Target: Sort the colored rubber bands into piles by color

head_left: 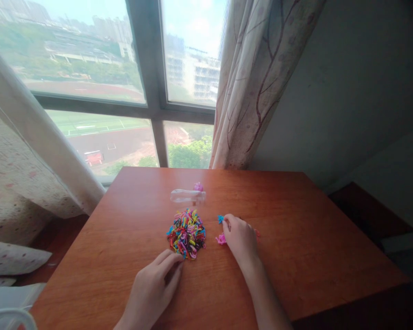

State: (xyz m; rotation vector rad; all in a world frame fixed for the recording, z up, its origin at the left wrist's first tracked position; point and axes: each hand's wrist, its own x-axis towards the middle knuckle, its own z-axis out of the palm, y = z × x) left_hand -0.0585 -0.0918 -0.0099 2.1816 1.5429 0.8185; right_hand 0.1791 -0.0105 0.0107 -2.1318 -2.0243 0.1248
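Mostly, 12 o'clock from the mixed heap of loops [186, 233] is taken up by a window [156, 105], edged at 1 by a patterned curtain [258, 82]. Everything handled is borne by a wooden table [289, 201]; it is set against the window side, presumably for daylight to tell colours by.

The left hand [151, 284] is set at 7, fingertips brought close at the heap's near edge; whether a loop is pinched cannot be told. The right hand [240, 236] is placed at 3, thumb and index drawn near each other beside the blue bunch [220, 219]; too small to tell if a piece is gripped.

The heap itself is piled at clock centre, probably to be within reach of both hands. At 12, a transparent bottle [184, 196] is laid on its side, with a pinkish-purple clump [198, 186] just behind it toward 1; both seem parked out of the way. The pink bunch [221, 239] is laid at 3, the blue one between 2 and 3, apart, seemingly so colours stay unmixed. Farther out at 3, reddish pieces [257, 233] are partly hidden by the right hand.
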